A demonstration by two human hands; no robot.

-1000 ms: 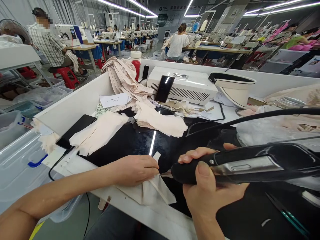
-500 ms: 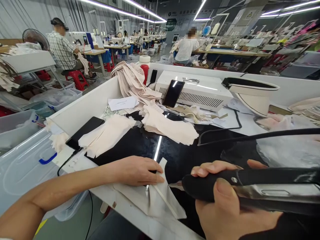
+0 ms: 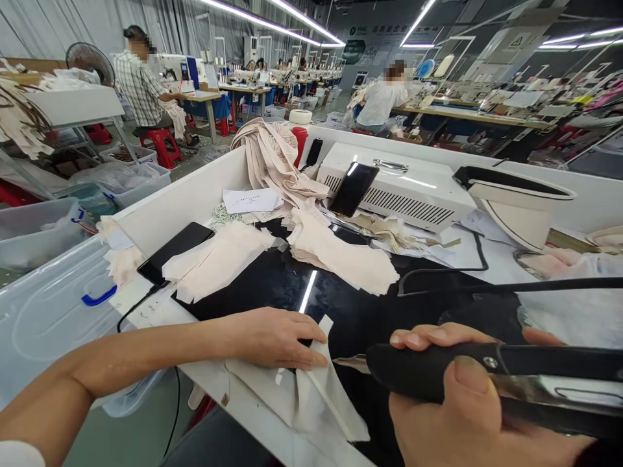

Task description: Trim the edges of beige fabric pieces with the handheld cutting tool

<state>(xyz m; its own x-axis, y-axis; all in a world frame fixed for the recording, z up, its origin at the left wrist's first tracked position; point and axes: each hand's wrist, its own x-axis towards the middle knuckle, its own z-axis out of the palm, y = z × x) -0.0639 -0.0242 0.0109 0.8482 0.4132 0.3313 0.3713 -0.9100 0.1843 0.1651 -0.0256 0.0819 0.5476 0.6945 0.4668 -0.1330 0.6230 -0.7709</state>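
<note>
My left hand [image 3: 280,338] presses its fingertips on a pale fabric piece [image 3: 324,389] that lies over the near edge of the black glossy surface [image 3: 350,324]. A narrow folded strip runs along that fabric. On the right, my right hand [image 3: 452,395] is wrapped round the black handle of a tool [image 3: 418,373] with shiny metal parts. The tool's far end runs out of view at the right. Farther back lie two stacks of cut cream fabric, one at left [image 3: 219,259] and one in the middle [image 3: 341,250].
A white vented box [image 3: 394,185] stands at the back with a phone [image 3: 354,188] leaning on it. A black cable [image 3: 487,285] crosses at right. A dark tablet [image 3: 175,251] lies at left. Two people [image 3: 141,84] [image 3: 384,100] sit at tables beyond.
The whole view has shifted, so things appear slightly lower and farther right. Both hands keep their holds on the fabric and the tool. A thin metallic tip shows more clearly beside the handle.
</note>
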